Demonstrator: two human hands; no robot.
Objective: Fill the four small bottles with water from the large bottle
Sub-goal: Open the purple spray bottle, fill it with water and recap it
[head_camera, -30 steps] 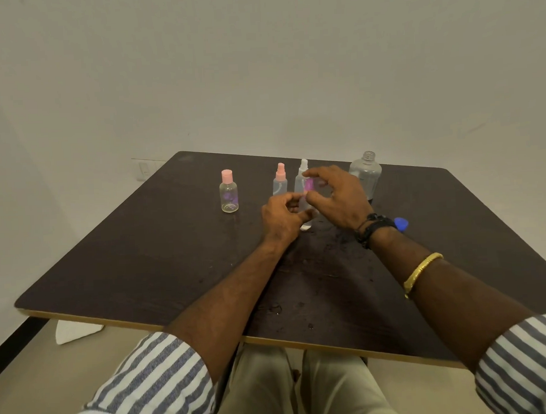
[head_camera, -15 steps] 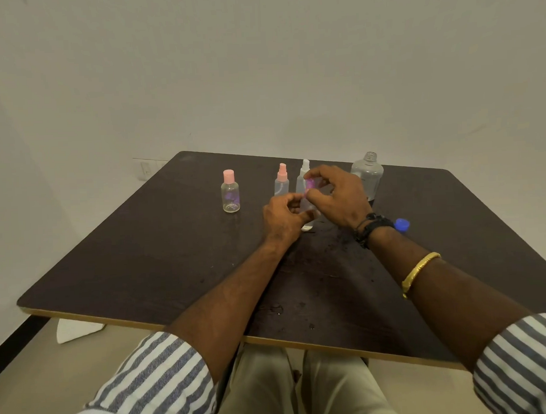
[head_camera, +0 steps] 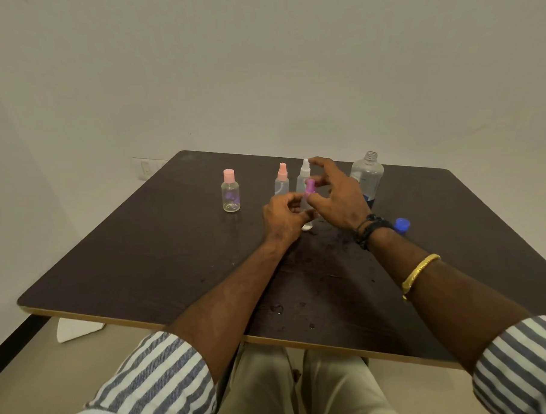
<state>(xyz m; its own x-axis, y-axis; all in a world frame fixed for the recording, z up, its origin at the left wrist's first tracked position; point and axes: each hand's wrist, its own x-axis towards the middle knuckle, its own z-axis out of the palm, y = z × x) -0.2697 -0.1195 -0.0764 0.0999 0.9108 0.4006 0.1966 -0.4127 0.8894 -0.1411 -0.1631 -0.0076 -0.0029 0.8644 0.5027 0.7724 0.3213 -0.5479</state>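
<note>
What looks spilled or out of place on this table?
Water drops lie on the dark table near its front edge. The large bottle stands open; its blue cap lies apart beside the right wrist. Nothing looks damaged.

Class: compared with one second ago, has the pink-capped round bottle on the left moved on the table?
No. The round bottle keeps its place on the table, left of the pink spray bottle.

Dark brown table (head_camera: 142, 259); pink bottle cap (head_camera: 228, 175); blue cap (head_camera: 402, 224); striped sleeves (head_camera: 154, 378).
</note>
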